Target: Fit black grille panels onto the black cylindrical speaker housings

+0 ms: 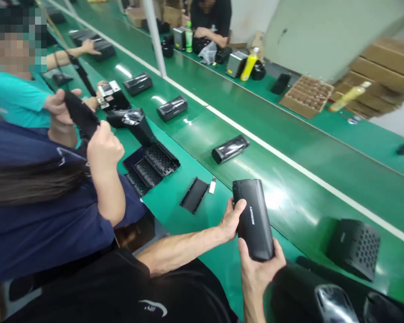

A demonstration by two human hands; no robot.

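Both my hands hold a long black plastic casing with rounded edges and white lettering that looks like MERCURY. My left hand grips its left side, thumb on the front face. Around the lower end wraps my right hand, thumb on the left and fingers on the right. The casing is tilted over the near edge of the green work surface. Left of it lie a flat black cover and a small white piece with a dark end. A shiny black unit rests beyond.
More shiny black units line the green belt. Perforated black housings lie at left, beside a co-worker's arm. At right are a dark perforated unit and a large black object. Cartons stand across the belt.
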